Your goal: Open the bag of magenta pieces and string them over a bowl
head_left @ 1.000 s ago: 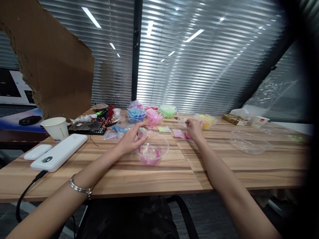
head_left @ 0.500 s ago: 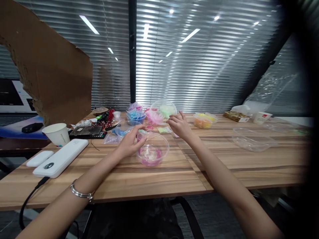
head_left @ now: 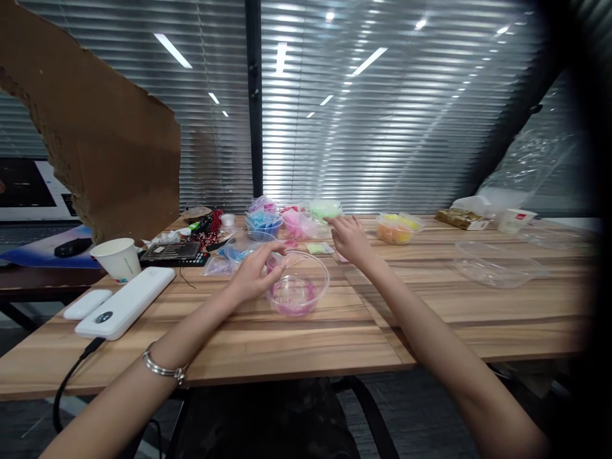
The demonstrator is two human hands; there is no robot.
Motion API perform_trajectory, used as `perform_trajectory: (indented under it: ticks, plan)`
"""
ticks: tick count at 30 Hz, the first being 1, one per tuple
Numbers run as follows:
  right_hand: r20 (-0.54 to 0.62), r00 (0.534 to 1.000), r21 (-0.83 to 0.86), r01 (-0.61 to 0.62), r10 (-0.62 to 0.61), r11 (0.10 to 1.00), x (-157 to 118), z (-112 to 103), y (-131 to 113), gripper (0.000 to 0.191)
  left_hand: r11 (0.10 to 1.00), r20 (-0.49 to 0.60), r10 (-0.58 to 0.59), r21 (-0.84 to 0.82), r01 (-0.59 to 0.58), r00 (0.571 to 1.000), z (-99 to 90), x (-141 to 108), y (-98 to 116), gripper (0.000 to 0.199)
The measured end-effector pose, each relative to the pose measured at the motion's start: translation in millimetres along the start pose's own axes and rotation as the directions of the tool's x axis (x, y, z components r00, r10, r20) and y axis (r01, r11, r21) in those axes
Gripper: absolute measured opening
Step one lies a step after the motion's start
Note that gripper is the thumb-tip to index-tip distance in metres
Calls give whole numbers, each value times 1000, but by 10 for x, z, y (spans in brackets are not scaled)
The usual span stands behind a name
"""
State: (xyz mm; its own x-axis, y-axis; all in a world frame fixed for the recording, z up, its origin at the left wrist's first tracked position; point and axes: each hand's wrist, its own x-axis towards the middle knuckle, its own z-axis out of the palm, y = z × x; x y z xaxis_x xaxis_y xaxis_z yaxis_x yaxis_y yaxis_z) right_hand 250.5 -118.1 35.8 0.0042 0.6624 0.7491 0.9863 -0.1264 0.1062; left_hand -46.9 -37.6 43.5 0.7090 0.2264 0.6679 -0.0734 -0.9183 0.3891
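My left hand is at the left rim of a clear round bowl with a pink-purple ring in its bottom; thumb and fingers are apart, and the hand looks to touch the rim. Beyond the bowl, my right hand reaches towards a tub of pale green material, its fingers spread and nothing seen in them. Around the hands stand a tub of blue packets, pink material, a small yellow-green packet and a tub of orange and yellow pieces.
To the left are a paper cup, a white power bank with a cable, a white case and a large cardboard sheet. Clear plastic containers, a tissue pack and another cup are at the right.
A large clear round lid or bowl that stood upright behind my right hand no longer shows; the green tub looks lower. The whole view has shifted slightly. My left hand remains at the bowl.
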Motion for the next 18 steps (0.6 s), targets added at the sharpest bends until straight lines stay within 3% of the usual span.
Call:
perform_trajectory:
  ticks: [4,9,11,13,15,18]
  plan:
    - [-57,995,-44,-87,85,995,-8,-3,8,64,1000,3,5,13,-5,1000,5,0,6,30]
    - [-37,998,134,-54,60,990,30,-63,-105,53,1000,0,8,2,-8,1000,13,3,-15,32]
    - [22,998,223,-59,55,973,59,-130,-192,44,1000,-1,11,-1,-11,1000,12,6,-14,32]
    - [188,982,289,-70,15,955,79,-215,-273,34,1000,3,13,-2,-13,1000,8,9,-6,31]
    - [434,897,325,-68,-85,943,75,-298,-328,25,1000,4,10,2,-10,1000,5,10,1,31]
    - [680,705,350,-69,-203,934,23,-373,-357,16,1000,6,-1,9,1,1000,7,4,1,34]
